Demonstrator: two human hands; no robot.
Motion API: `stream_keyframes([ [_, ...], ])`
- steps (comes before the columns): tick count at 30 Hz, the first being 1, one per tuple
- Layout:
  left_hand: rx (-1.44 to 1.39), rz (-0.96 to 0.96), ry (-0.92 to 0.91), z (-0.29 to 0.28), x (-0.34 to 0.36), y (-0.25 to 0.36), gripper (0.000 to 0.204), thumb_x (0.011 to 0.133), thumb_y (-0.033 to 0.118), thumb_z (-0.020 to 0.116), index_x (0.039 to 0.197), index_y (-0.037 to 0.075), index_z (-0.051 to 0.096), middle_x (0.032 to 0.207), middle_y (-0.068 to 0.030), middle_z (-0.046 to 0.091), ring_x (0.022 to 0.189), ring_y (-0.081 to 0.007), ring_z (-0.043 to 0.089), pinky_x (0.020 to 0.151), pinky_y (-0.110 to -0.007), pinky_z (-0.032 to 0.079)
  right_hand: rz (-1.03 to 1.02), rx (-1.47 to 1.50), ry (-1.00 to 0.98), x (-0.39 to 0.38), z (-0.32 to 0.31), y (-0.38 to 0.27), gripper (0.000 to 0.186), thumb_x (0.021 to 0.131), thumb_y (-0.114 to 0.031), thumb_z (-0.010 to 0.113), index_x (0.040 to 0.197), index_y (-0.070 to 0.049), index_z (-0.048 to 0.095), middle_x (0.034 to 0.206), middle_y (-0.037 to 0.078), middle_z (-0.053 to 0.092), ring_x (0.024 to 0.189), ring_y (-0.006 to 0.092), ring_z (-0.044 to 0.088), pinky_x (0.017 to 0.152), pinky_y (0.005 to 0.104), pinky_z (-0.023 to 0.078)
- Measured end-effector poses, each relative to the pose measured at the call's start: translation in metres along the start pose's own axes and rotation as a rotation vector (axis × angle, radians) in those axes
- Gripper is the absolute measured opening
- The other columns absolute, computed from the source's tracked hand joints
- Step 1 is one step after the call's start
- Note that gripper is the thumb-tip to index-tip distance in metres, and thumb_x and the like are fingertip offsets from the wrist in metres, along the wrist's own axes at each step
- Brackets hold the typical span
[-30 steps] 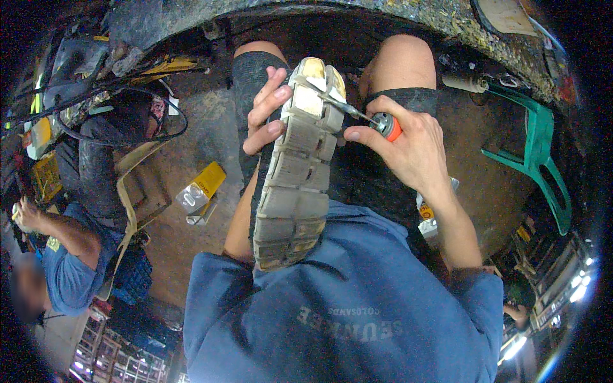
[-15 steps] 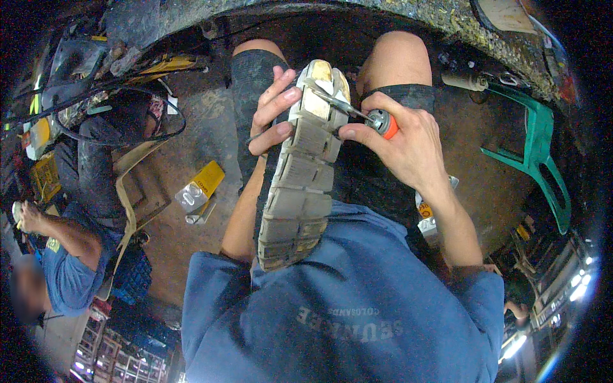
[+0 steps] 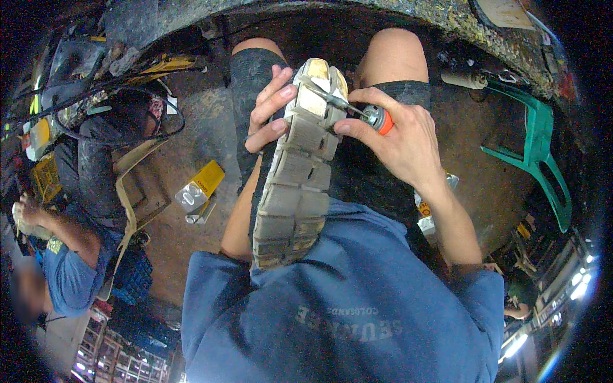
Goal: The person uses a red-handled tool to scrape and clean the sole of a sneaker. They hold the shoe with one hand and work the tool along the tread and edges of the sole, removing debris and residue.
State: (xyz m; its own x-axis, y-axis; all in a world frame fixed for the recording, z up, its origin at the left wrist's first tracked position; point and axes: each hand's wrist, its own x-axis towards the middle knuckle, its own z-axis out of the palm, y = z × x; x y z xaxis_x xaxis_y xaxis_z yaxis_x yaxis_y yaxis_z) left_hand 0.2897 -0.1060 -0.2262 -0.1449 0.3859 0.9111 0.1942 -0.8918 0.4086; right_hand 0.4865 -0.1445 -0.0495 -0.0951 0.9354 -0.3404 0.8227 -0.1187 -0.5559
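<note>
Head view, looking down at my lap: my left hand (image 3: 271, 108) is wrapped around the upper edge of a worn shoe (image 3: 300, 166), fingers curled over its side, holding it sole-up between my knees with the heel end resting against my blue shirt (image 3: 345, 306). My right hand (image 3: 399, 137) is closed around a small tool with an orange handle (image 3: 382, 120), its thin metal shaft laid across the toe of the sole.

Since a second ago the shoe has barely shifted; it sits a touch more upright against my chest, and the tool's tip has crept a little further across the toe toward my left fingers. My grip on both is the same. I judge that I am in the middle of working at the toe part of the sole (prying or scraping, I cannot say which), not starting or finishing.

What the tip actually touches is too small to make out, and the upper of the shoe is turned away from me. On the dirt floor (image 3: 191, 140) to my left lie a yellow-and-silver box (image 3: 199, 190) and a tan strap (image 3: 131, 191); a green plastic chair (image 3: 533, 150) stands to my right. Another person's arm (image 3: 60, 226) shows at the left edge, face not clear.
</note>
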Motion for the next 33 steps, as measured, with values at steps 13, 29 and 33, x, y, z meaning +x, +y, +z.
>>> stream_keyframes([
  [13, -0.043, -0.104, -0.032, -0.003, 0.0, 0.01, 0.071, 0.087, 0.023, 0.095, 0.129, 0.017, 0.038, 0.14, -0.0215, 0.062, 0.133, -0.0512, 0.065, 0.118, -0.075, 0.047, 0.018, 0.047, 0.004, 0.003, 0.002, 0.002, 0.06, 0.087, -0.075, 0.078, 0.117, -0.024, 0.082, 0.084, 0.022, 0.078, 0.087, 0.0457, 0.078, 0.079, 0.0551, 0.062],
  [29, -0.004, 0.008, -0.015, -0.005, -0.006, -0.004, 0.076, 0.088, 0.032, 0.093, 0.134, 0.011, 0.035, 0.128, -0.0253, 0.063, 0.117, -0.0511, 0.072, 0.105, -0.069, 0.06, -0.038, 0.045, 0.06, 0.004, 0.007, 0.004, 0.059, 0.087, -0.075, 0.08, 0.112, -0.022, 0.082, 0.081, 0.021, 0.078, 0.083, 0.0443, 0.078, 0.076, 0.0537, 0.062],
  [33, 0.059, 0.102, 0.024, -0.002, -0.007, -0.013, 0.082, 0.089, 0.039, 0.092, 0.137, 0.006, 0.034, 0.121, -0.0272, 0.062, 0.107, -0.0482, 0.075, 0.097, -0.064, 0.068, -0.015, 0.017, 0.021, 0.003, 0.004, 0.001, 0.051, 0.09, -0.064, 0.083, 0.115, -0.02, 0.081, 0.083, 0.018, 0.078, 0.085, 0.0422, 0.079, 0.08, 0.0504, 0.061],
])
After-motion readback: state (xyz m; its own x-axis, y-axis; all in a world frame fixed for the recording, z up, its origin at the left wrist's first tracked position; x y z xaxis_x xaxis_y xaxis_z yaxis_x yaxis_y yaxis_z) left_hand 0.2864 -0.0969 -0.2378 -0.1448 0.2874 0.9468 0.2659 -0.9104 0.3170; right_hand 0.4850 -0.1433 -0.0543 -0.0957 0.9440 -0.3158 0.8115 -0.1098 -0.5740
